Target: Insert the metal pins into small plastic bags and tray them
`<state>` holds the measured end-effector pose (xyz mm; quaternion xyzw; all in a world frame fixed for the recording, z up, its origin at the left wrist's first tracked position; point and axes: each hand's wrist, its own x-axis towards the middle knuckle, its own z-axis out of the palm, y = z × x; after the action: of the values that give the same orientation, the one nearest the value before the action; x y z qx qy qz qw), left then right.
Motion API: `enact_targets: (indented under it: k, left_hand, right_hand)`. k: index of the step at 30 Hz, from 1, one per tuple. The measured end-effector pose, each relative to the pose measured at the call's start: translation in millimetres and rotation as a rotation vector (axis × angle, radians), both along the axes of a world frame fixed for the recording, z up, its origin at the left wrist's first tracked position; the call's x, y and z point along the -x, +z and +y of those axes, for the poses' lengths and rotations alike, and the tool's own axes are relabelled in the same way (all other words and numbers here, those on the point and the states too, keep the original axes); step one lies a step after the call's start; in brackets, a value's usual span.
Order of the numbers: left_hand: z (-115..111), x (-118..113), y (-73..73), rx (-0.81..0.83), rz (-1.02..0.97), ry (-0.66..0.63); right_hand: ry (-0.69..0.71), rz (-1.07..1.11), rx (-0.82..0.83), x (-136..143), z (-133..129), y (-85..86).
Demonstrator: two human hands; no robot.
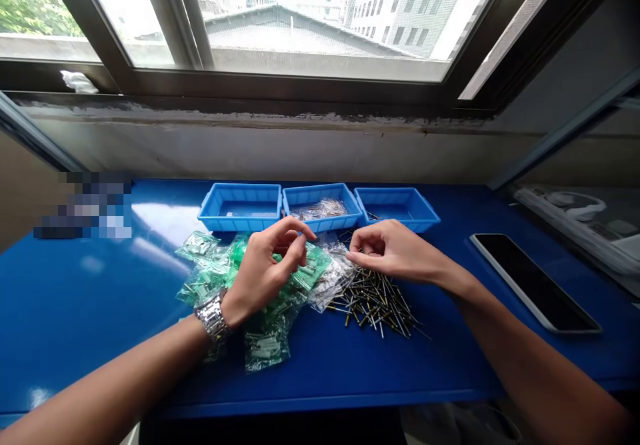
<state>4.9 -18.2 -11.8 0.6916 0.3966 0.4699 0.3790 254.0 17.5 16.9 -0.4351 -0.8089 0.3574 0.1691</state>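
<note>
My left hand (270, 262), with a metal watch (213, 315) at its wrist, hovers over a heap of small green-tinted plastic bags (267, 345) holding pale parts. Its fingers are curled and the thumb is close to them; I cannot make out anything in them. Thumb and forefinger of my right hand (385, 248) come together in a pinch beside some clear plastic bags (333, 278). What that pinch holds, if anything, is too small to tell. Below the right hand lies a loose pile of thin dark rods (380, 305) with metal and yellowish parts.
Behind the hands stand three blue trays: a left tray (240, 225), a middle tray (323, 224) with small clear-bagged pieces, and a right tray (400, 224). A phone-like device (535, 282) lies at right on the blue tabletop (115, 312). A window ledge runs along the back.
</note>
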Motion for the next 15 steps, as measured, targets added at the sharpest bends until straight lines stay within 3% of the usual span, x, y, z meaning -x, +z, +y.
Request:
enact_targets:
  k: [7, 15]
  left_hand:
    - [-1, 0, -0.5, 0.002, 0.011, 0.020]
    - [2, -1, 2.2, -0.025, 0.146, 0.021]
  right_hand:
    - [-0.094, 0.392, 0.119, 3, -5, 0.9]
    - [-0.132, 0.627, 0.061, 21, -15, -7.4]
